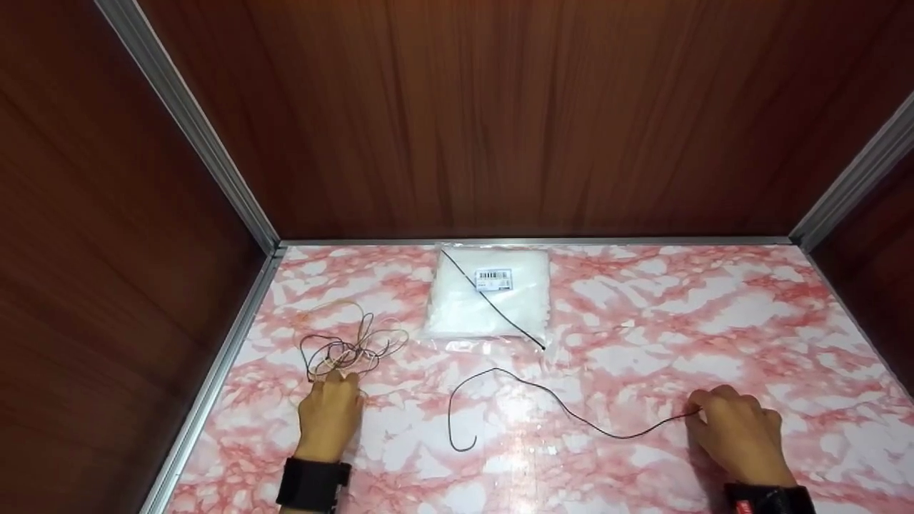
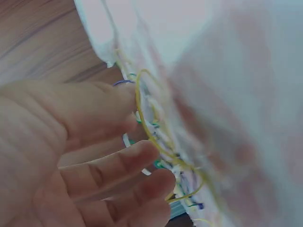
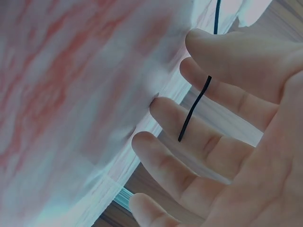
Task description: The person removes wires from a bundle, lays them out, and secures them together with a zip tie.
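- Left hand (image 1: 330,414) — palm down on the marble-pattern tabletop (image 1: 714,314), fingers fairly straight and lying together, tips at the near edge of the tangle of thin wires (image 1: 350,346). Wrist view: fingers (image 2: 118,165) relaxed, slightly bent, a yellow strand looping just past the tips; whether it pinches any strand, cannot tell.
- Right hand (image 1: 739,428) — knuckles up, fingers curled down onto the table, w/ the end of the long black wire (image 1: 564,407) running in under the fingertips. Wrist view: wire end lies across the inside of the fingers (image 3: 208,137), which are spread and only lightly bent (looks like loose contact rather than a firm pinch).
- Wrists: 2 black bands, one per arm — left wristband (image 1: 313,484), right wristband (image 1: 767,498).
- Count of wires: 1 loose black wire betw. the hands, curling into a hook shape at its left end; 1 tangled bunch by the left hand (dark and yellowish strands, wrist cam shows blue and green bits too — no. of strands not countable); 1 short straight black wire (image 1: 493,303) lying diagonally on the bag.
- 1 clear plastic bag (image 1: 457,314) of white contents, w/ a barcode label (image 1: 493,279), at the back edge of the table, centre.
- Surroundings: dark wood panels (image 1: 500,107) on 3 sides, metal trim strips at the corners.
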Demonstrator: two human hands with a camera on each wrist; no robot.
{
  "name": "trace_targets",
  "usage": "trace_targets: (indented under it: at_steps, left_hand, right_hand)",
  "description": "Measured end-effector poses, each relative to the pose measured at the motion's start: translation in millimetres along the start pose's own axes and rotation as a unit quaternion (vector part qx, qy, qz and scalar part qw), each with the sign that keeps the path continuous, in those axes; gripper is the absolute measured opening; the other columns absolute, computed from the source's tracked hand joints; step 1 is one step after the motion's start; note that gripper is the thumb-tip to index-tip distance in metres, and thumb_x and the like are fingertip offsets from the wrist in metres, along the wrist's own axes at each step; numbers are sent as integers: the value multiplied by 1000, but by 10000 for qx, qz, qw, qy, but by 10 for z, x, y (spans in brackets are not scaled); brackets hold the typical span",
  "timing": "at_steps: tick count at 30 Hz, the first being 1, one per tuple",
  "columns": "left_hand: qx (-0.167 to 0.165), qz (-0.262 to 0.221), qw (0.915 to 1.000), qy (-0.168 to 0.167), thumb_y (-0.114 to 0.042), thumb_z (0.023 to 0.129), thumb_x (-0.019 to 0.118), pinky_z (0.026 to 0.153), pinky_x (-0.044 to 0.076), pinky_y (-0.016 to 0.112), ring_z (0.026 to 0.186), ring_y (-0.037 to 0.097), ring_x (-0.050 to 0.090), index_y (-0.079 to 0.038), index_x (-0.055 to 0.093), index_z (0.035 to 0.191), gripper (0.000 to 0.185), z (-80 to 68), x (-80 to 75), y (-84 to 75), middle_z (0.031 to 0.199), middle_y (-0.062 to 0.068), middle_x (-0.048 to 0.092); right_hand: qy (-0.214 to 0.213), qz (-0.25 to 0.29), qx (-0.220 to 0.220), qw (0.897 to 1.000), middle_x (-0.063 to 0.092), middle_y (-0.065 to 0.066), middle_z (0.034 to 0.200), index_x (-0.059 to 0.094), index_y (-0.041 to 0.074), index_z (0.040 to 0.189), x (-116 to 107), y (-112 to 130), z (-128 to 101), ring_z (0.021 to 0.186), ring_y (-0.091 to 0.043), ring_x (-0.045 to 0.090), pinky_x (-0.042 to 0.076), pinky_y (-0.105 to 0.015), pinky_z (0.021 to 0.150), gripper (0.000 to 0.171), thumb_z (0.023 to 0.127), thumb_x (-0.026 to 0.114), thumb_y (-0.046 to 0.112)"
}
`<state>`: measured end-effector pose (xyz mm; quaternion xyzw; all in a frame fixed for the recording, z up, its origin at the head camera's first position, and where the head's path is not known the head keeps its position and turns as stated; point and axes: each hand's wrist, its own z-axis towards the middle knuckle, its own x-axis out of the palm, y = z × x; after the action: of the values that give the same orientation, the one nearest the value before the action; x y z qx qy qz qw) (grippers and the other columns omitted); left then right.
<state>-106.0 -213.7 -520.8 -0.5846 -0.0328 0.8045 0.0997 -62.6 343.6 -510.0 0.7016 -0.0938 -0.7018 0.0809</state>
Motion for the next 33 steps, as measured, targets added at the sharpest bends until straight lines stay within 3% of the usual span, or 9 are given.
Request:
trace_targets:
  at_steps: [4,7,11,15,20,25,27,30,33]
  left_hand:
    - [-96,-195,9990,385,-18,79,76,49,47,50,64,35,60,-10,63,74,16,-37,18,16,75,11,60]
    - [-33,-382,9978,540,-21,77,79,51,48,47,64,32,60,-14,56,67,25,-48,-11,15,70,7,58]
    - [236,-513,9970,537,-12,73,78,53,48,44,64,29,60,-15,53,61,28,-48,-36,14,66,3,54]
    - [363,-297,9985,287,-1,76,72,50,49,45,61,32,61,-12,57,58,26,-38,-39,9,63,7,58]
    - [299,-201,9993,-70,-6,81,71,44,46,48,57,34,61,-15,56,59,29,6,-107,-85,64,7,62]
    - [635,-420,9939,-793,-20,87,72,42,44,48,56,35,62,-17,72,80,7,93,-184,-326,66,5,62]
    - [829,-556,9896,-1040,-22,88,71,41,43,46,54,35,61,-17,72,85,7,131,-205,-432,66,4,60]
    - [956,-635,9850,-1291,-20,91,67,39,41,41,50,31,58,-15,65,77,15,185,-243,-549,64,2,57]
    - [599,-169,9896,-1296,-13,93,58,33,36,37,41,25,51,-10,57,67,27,244,-325,-549,58,4,50]
  right_hand:
    - [-48,9,38,10000,55,-21,112,69,22,91,1,16,-14,92,-55,51,35,-69,61,11,82,73,19]
    - [-115,14,4,9999,47,-30,126,66,16,108,-28,30,-24,99,-62,46,33,-73,65,25,84,72,20]
    - [-201,18,-110,9997,40,-34,131,57,12,126,-80,50,-32,101,-64,44,33,-74,66,44,85,71,19]
    - [-344,39,-242,9991,39,-35,132,54,10,129,-102,74,-41,100,-65,44,33,-75,65,47,86,70,19]
    - [-361,59,-265,9990,41,-34,131,58,10,126,-109,145,-53,102,-64,44,32,-74,68,42,88,68,24]
    - [-461,-6,-547,9974,44,-32,131,62,11,121,-126,272,-44,101,-62,47,34,-73,69,39,85,72,21]
    - [-560,-42,-671,9962,45,-30,131,64,11,119,-124,324,-33,102,-61,48,35,-73,69,38,83,73,19]
    - [-694,-109,-782,9945,47,-28,130,66,10,116,-110,400,-24,103,-59,50,37,-72,70,37,80,75,19]
    - [-710,-147,-868,9936,49,-27,129,67,10,115,-94,464,-19,105,-56,51,39,-71,71,39,78,77,18]
